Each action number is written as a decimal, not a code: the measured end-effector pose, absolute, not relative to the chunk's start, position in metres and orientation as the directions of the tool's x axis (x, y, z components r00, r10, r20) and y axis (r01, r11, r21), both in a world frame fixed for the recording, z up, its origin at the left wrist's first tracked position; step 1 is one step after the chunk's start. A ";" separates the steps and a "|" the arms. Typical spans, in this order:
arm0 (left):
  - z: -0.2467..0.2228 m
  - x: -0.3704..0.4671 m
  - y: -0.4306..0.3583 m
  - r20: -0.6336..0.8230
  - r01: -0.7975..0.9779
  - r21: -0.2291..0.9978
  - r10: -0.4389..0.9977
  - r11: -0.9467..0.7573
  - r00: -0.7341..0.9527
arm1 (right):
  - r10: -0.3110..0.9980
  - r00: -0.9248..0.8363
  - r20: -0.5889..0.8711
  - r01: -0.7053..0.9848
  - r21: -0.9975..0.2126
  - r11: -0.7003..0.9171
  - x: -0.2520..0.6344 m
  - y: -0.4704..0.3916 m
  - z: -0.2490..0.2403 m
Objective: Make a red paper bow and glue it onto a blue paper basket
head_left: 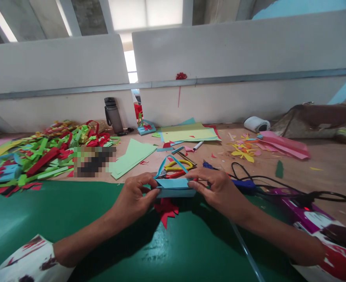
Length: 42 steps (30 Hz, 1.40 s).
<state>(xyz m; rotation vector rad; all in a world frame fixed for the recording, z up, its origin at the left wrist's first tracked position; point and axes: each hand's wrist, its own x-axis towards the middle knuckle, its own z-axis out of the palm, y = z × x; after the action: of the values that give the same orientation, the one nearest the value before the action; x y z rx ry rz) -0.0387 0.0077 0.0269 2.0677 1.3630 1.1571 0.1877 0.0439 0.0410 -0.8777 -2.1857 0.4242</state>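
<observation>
Two bare hands hold one blue box (175, 192), in the middle of the view, over a green mat (102, 254). The left hand (140, 192) is at its nine o'clock end, pinching the paper between thumb and fingers. The right hand (214, 188) grips the three o'clock end the same way, thumb below and fingers along the top edge. A thin blue handle (162, 166) arches up from the box. At six o'clock a red flower (166, 213) shows below it; its upper part is hidden, so I cannot tell whether it is joined on.

Counting from the box, yellow scissors (173, 168) lie just beyond at twelve, with yellow sheets (181, 134) farther out. Green sheets (134, 156) sit at ten, and a heap (49, 152) of red and green strips spreads between nine and ten. A bottle (114, 119) stands upright at eleven. Toward two are yellow cutouts (243, 153), a pink sheet (287, 145) and, farthest off, a bag (316, 119). A purple power strip (299, 211) lies between three and four, with a clear stick (246, 250) nearer four.
</observation>
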 end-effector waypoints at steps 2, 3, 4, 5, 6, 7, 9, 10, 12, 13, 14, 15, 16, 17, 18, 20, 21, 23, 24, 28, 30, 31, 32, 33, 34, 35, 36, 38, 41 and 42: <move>0.026 -0.038 0.007 0.402 0.545 0.715 0.895 -0.438 0.191 | 0.658 -0.502 0.561 0.464 -0.468 0.752 0.187 0.045 0.036; 0.026 -0.038 0.007 0.394 0.542 0.720 0.898 -0.435 0.197 | 0.635 -0.508 0.582 0.469 -0.431 0.771 0.187 0.046 0.034; 0.026 -0.038 0.007 0.388 0.540 0.723 0.900 -0.431 0.199 | 0.616 -0.517 0.595 0.478 -0.396 0.784 0.188 0.047 0.031; 0.025 -0.038 0.007 0.382 0.540 0.726 0.903 -0.425 0.197 | 0.602 -0.523 0.603 0.491 -0.364 0.791 0.188 0.047 0.029; 0.025 -0.038 0.007 0.376 0.543 0.729 0.907 -0.417 0.192 | 0.597 -0.526 0.606 0.507 -0.339 0.792 0.188 0.047 0.028; 0.025 -0.037 0.007 0.372 0.542 0.733 0.909 -0.411 0.186 | 0.594 -0.525 0.610 0.525 -0.318 0.790 0.188 0.047 0.027; 0.024 -0.035 0.006 0.371 0.534 0.745 0.914 -0.399 0.165 | 0.594 -0.517 0.616 0.554 -0.288 0.781 0.188 0.046 0.026; 0.024 -0.034 0.006 0.374 0.530 0.751 0.915 -0.394 0.150 | 0.592 -0.517 0.618 0.563 -0.276 0.779 0.188 0.046 0.026; 0.024 -0.031 0.005 0.384 0.528 0.758 0.916 -0.383 0.115 | 0.581 -0.529 0.619 0.567 -0.252 0.785 0.187 0.045 0.026; 0.023 -0.030 0.004 0.389 0.528 0.760 0.916 -0.379 0.097 | 0.571 -0.536 0.623 0.565 -0.238 0.790 0.187 0.045 0.026; 0.023 -0.029 0.003 0.394 0.528 0.763 0.916 -0.374 0.079 | 0.562 -0.541 0.626 0.564 -0.225 0.794 0.187 0.045 0.026; 0.023 -0.028 0.003 0.395 0.525 0.767 0.916 -0.368 0.066 | 0.554 -0.544 0.630 0.564 -0.215 0.797 0.187 0.045 0.026; 0.022 -0.027 0.002 0.392 0.521 0.774 0.919 -0.360 0.054 | 0.550 -0.544 0.634 0.565 -0.208 0.799 0.187 0.045 0.025; 0.021 -0.027 0.002 0.385 0.519 0.780 0.922 -0.350 0.042 | 0.547 -0.546 0.634 0.563 -0.206 0.800 0.187 0.044 0.025; 0.020 -0.026 0.002 0.379 0.518 0.785 0.925 -0.340 0.032 | 0.544 -0.548 0.635 0.560 -0.205 0.803 0.186 0.044 0.025; 0.018 -0.026 0.003 0.387 0.519 0.786 0.922 -0.337 0.013 | 0.540 -0.557 0.632 0.551 -0.205 0.809 0.186 0.043 0.024; 0.017 -0.026 0.003 0.398 0.520 0.783 0.917 -0.342 0.004 | 0.537 -0.561 0.630 0.549 -0.202 0.811 0.186 0.043 0.024; 0.015 -0.026 0.004 0.419 0.520 0.778 0.908 -0.353 -0.011 | 0.526 -0.577 0.625 0.551 -0.178 0.815 0.186 0.043 0.024; 0.014 -0.026 0.005 0.426 0.520 0.776 0.905 -0.356 -0.015 | 0.517 -0.588 0.622 0.553 -0.156 0.818 0.185 0.043 0.024; 0.011 -0.027 0.007 0.433 0.526 0.770 0.901 -0.362 -0.014 | 0.488 -0.635 0.599 0.563 -0.075 0.823 0.184 0.045 0.024; 0.009 -0.027 0.007 0.437 0.531 0.765 0.899 -0.365 -0.011 | 0.489 -0.637 0.597 0.574 -0.057 0.817 0.184 0.045 0.025; 0.009 -0.028 0.008 0.439 0.534 0.762 0.898 -0.366 -0.010 | 0.489 -0.638 0.595 0.579 -0.048 0.814 0.184 0.045 0.025; 0.008 -0.028 0.008 0.441 0.537 0.759 0.898 -0.368 -0.009 | 0.488 -0.638 0.596 0.583 -0.040 0.811 0.184 0.045 0.025; 0.008 -0.028 0.008 0.442 0.539 0.757 0.897 -0.369 -0.008 | 0.488 -0.639 0.595 0.585 -0.036 0.810 0.184 0.045 0.025; 0.007 -0.029 0.008 0.443 0.542 0.755 0.896 -0.368 -0.009 | 0.489 -0.639 0.594 0.585 -0.039 0.810 0.184 0.045 0.025; 0.007 -0.029 0.009 0.444 0.545 0.754 0.896 -0.367 -0.011 | 0.493 -0.641 0.588 0.582 -0.046 0.812 0.184 0.045 0.024; 0.006 -0.029 0.009 0.444 0.547 0.754 0.896 -0.365 -0.013 | 0.495 -0.644 0.582 0.577 -0.054 0.815 0.185 0.045 0.024; 0.006 -0.030 0.009 0.444 0.549 0.754 0.896 -0.360 -0.022 | 0.494 -0.650 0.578 0.569 -0.061 0.820 0.185 0.046 0.023; 0.005 -0.029 0.009 0.442 0.546 0.755 0.897 -0.363 -0.015 | 0.488 -0.657 0.574 0.571 -0.043 0.820 0.185 0.047 0.021; 0.005 -0.029 0.009 0.441 0.543 0.755 0.897 -0.366 -0.008 | 0.487 -0.658 0.574 0.576 -0.034 0.817 0.185 0.047 0.021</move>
<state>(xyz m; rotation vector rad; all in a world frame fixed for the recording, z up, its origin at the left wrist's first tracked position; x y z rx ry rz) -0.0292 0.0086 0.0054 1.9104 1.4931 1.3267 0.1849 0.0471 0.0212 -0.7807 -2.4179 -0.2018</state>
